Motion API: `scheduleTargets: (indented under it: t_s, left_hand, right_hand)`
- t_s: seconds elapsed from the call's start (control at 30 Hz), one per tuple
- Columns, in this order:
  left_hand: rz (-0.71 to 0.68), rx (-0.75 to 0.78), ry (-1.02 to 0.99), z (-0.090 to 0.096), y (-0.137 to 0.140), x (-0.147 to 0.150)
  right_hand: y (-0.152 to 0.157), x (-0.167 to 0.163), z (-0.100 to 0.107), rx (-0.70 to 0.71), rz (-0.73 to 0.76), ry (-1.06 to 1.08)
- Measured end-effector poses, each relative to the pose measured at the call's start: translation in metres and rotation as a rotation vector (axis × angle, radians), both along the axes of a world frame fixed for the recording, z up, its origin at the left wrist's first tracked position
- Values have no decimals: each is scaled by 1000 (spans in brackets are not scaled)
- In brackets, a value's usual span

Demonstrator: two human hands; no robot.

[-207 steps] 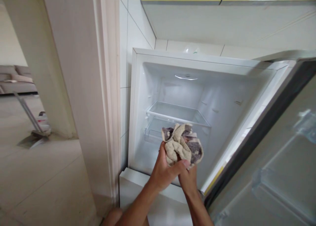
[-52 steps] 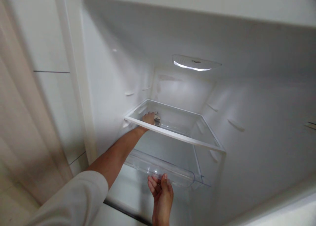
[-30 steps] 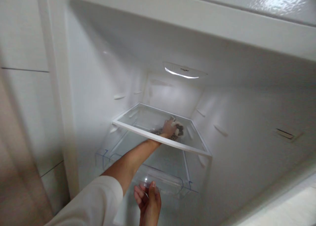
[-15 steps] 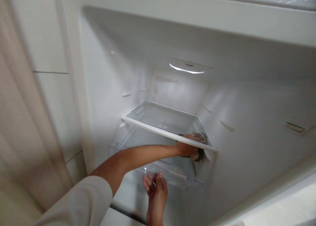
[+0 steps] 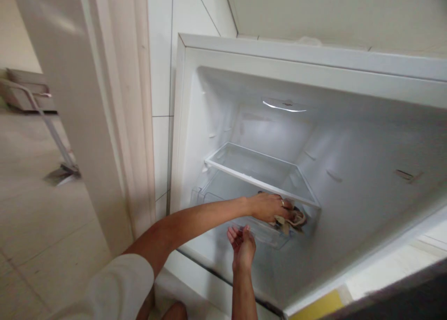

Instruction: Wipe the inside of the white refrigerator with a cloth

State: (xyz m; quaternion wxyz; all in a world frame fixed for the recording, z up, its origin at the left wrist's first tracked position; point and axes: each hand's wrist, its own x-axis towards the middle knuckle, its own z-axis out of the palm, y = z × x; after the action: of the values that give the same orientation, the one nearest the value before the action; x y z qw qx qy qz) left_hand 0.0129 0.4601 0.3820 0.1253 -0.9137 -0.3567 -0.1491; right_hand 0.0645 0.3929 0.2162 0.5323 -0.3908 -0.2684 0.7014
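Cloth (image 5: 291, 219) under shelf (image 5: 260, 182), left hand (image 5: 268, 207) fingers clamped on it; right hand (image 5: 242, 244) loosely curled, empty.

Left arm stretched far forward, left hand (image 5: 268, 207) in a closed grip; right hand (image 5: 241, 245) raised, fingers loosely curled.

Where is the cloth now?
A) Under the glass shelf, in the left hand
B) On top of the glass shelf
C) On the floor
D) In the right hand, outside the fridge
A: the left hand presses the cloth just below the front right corner of the shelf, above the clear drawer; the right hand is cupped, holding nothing.
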Motion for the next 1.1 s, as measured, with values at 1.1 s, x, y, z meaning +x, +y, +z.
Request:
scheduleTargets:
  t_s: [1.1]
  left_hand:
    - [243, -7, -1586, -57, -257, -6]
  right_hand:
    - [-132, 63, 92, 568, 307, -116]
